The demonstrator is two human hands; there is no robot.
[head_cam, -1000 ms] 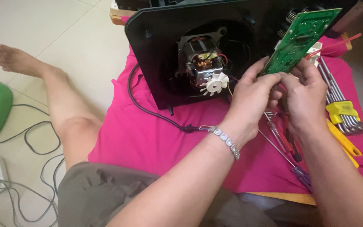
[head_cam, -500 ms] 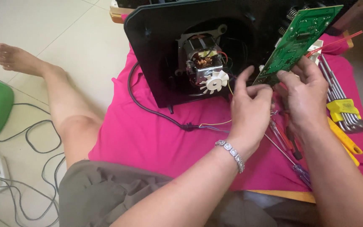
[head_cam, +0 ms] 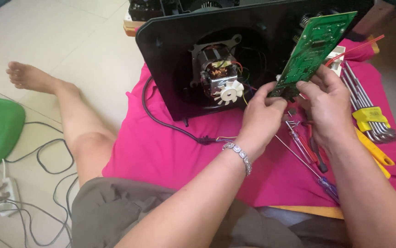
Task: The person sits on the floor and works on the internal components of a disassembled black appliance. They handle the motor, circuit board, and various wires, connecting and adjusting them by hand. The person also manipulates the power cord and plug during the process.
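Green circuit board [head_cam: 315,50] pinched between left hand [head_cam: 260,117] and right hand [head_cam: 328,103].

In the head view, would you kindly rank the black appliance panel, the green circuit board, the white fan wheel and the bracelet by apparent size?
1. Black appliance panel, largest by far.
2. Green circuit board, held in both hands.
3 and 4. White fan wheel and bracelet: they look alike, and the bracelet is nearer the camera, so unranked.

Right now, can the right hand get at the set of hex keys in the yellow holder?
Probably yes. The hex keys in the yellow holder lie uncovered on the pink cloth just beside the right hand, but that hand grips the green circuit board, so it would have to let go first.
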